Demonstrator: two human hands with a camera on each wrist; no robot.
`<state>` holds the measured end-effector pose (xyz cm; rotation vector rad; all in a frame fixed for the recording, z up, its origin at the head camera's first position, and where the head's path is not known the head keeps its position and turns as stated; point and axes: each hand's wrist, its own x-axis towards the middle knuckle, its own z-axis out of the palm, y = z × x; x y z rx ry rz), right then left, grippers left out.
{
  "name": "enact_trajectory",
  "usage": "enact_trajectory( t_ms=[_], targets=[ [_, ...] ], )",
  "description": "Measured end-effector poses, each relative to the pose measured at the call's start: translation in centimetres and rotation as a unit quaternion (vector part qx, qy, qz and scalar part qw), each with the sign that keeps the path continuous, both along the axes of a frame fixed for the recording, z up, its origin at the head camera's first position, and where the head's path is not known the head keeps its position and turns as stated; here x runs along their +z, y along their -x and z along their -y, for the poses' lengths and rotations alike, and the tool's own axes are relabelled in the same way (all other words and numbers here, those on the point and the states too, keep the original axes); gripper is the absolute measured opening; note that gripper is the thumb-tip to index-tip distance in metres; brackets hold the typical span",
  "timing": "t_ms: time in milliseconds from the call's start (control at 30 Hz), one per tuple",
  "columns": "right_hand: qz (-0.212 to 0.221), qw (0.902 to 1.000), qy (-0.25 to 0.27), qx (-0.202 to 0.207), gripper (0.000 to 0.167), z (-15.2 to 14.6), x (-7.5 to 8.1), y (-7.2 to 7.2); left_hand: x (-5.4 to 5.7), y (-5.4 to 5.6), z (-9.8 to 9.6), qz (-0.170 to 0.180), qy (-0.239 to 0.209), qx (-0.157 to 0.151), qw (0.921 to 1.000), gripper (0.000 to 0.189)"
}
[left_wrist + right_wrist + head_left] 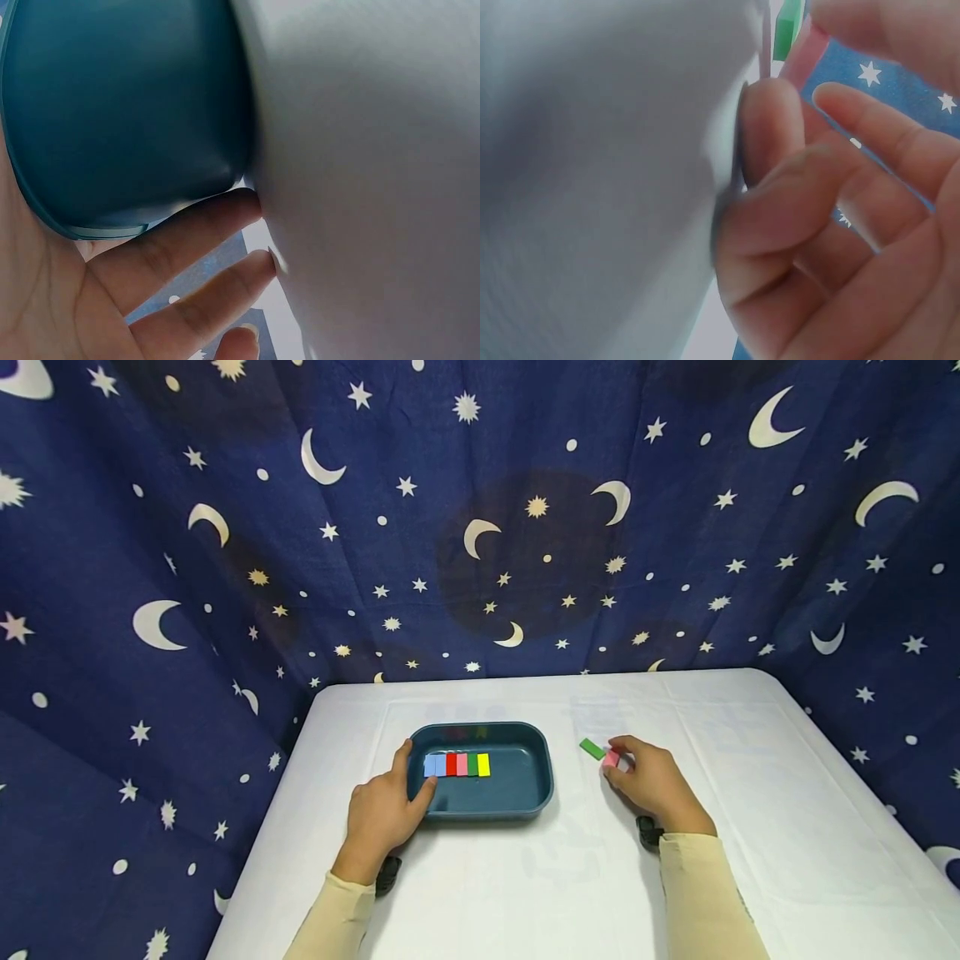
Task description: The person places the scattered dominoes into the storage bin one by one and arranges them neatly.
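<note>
A dark teal tray (534,777) stands on the white table with a row of small coloured blocks (462,765) inside, running from blue through red, pink and green to yellow. My left hand (382,810) holds the tray's left end, thumb over the near-left rim and fingers along the outer side. In the left wrist view the fingers (180,240) lie against the tray wall. To the right of the tray, my right hand (651,778) pinches a pink block (611,759) between thumb and fingers at the tabletop. A green block (592,748) lies just left of it.
The table (555,893) is covered with a white cloth. A dark blue curtain (420,468) with moons and stars hangs behind it and along both sides. The tray's raised rim surrounds the row of blocks.
</note>
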<state>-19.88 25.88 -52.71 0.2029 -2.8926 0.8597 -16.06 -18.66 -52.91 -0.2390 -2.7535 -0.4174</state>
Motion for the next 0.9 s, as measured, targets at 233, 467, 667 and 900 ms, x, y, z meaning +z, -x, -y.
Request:
enact_trajectory(
  t_ms=[233, 467, 667, 900],
  targets=[
    [-0.028, 0.9995, -0.011, 0.013, 0.054, 0.5, 0.6, 0.2, 0.0, 0.0, 0.4, 0.000, -0.001, 0.003, 1.0000, 0.080],
    [-0.046, 0.9986, -0.008, 0.025, 0.052, 1.9, 1.3, 0.4, 0.1, 0.1, 0.5, 0.008, 0.000, 0.007, 0.9999, 0.081],
    [-0.085, 0.9955, 0.000, 0.043, 0.049, 3.8, 1.7, 0.8, 0.1, 0.2, 0.4, 0.013, -0.002, 0.010, 0.9999, 0.081],
    [-0.130, 0.9894, 0.023, 0.060, 0.050, 6.2, 3.8, 1.4, 0.1, 0.3, 0.2, 0.017, 0.003, 0.002, 0.9998, 0.082]
  ],
)
